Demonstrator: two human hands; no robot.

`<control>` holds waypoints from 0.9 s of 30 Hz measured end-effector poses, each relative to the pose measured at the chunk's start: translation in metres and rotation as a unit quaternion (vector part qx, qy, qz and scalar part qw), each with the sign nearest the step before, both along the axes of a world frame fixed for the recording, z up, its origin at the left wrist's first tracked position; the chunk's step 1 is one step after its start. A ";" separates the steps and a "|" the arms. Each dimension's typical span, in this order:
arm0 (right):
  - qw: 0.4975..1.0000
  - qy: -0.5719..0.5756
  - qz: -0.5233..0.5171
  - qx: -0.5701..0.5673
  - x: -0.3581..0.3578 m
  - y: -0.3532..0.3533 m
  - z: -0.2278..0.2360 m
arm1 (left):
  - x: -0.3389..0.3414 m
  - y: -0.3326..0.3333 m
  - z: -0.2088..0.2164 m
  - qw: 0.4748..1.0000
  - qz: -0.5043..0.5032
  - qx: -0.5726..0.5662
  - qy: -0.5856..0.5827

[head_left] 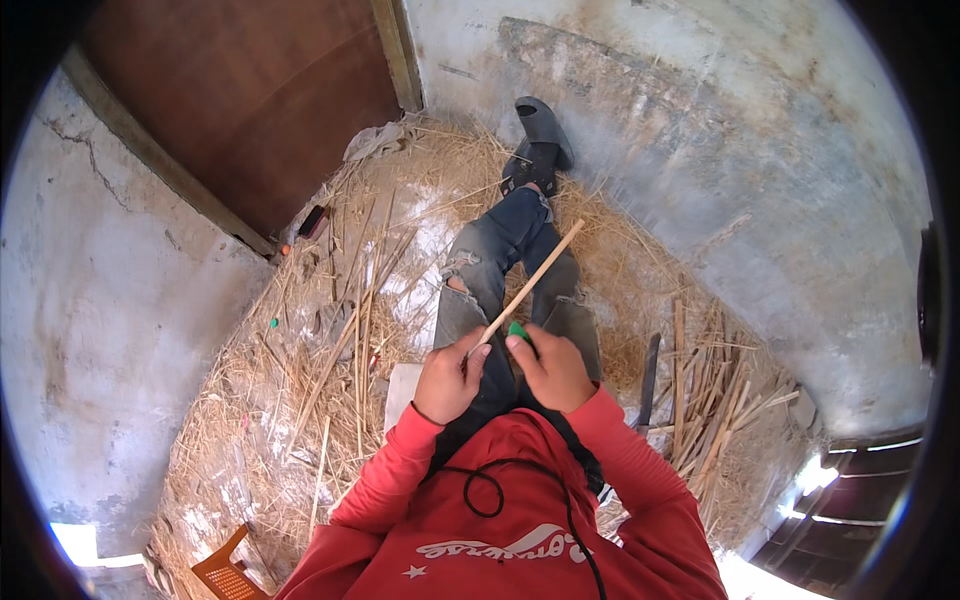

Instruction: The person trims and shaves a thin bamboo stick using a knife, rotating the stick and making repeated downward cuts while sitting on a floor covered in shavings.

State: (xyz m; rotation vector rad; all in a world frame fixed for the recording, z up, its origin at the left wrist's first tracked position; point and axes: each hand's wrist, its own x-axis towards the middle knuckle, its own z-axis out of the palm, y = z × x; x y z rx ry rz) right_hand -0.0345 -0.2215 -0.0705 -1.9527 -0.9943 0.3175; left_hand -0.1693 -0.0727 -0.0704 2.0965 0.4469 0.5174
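– What is held at left?
– A pale stick (pixel 535 277), above the lap (pixel 498 396), by closed fingers of the left hand (pixel 450 384); its near end is hidden.
– Right?
– A green object (pixel 517 329), mostly covered by curled fingers of the right hand (pixel 553 370).

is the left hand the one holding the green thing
No, the green thing is in the right hand, while the left hand grips the wooden stick.

Around you, a pale, dirty floor (pixel 428 235) strewn with yellow straw (pixel 265 395)
Cracked whitish plaster wall (pixel 130 270) at your left, reddish-brown panel (pixel 245 95) in wooden frame (pixel 398 55) ahead, stained grey plaster wall (pixel 720 150) at your right, bright light (pixel 75 543) low on both sides.
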 end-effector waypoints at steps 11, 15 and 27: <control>0.990 -0.065 0.042 -0.117 -0.001 0.015 -0.019 | -0.024 0.008 -0.025 0.994 0.002 0.109 0.023; 0.982 -0.085 -0.112 -0.127 0.057 0.007 -0.043 | -0.046 0.010 -0.020 0.996 -0.013 0.069 0.052; 0.968 0.121 -0.219 0.017 0.119 -0.045 -0.066 | -0.060 0.020 0.011 0.993 0.005 -0.026 0.119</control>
